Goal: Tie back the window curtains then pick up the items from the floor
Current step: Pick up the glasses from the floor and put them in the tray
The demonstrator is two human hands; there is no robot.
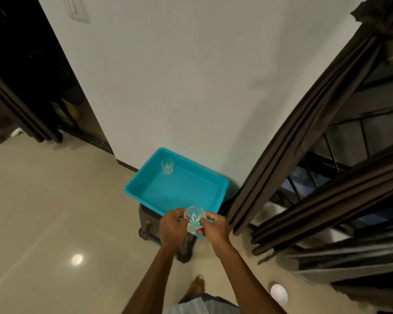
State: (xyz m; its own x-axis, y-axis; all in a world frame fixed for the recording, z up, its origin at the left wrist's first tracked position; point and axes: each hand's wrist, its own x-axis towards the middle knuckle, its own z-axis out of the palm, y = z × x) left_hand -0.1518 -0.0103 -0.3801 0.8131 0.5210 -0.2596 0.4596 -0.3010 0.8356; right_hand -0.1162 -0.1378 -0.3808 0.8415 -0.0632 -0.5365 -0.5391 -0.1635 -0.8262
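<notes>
A white round item lies on the floor by the feet. A cut-glass tumbler is pinched between the fingers of the left hand and right hand, over the near rim of the turquoise tray. It is best lowered upright onto bare tray floor, well apart from the second glass in the far corner. The brown curtains are seen gathered beyond.

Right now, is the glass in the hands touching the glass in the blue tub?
Apart. The head view shows the held glass between left hand and right hand at the near edge of the blue tub; the other glass stands in its far corner.
</notes>
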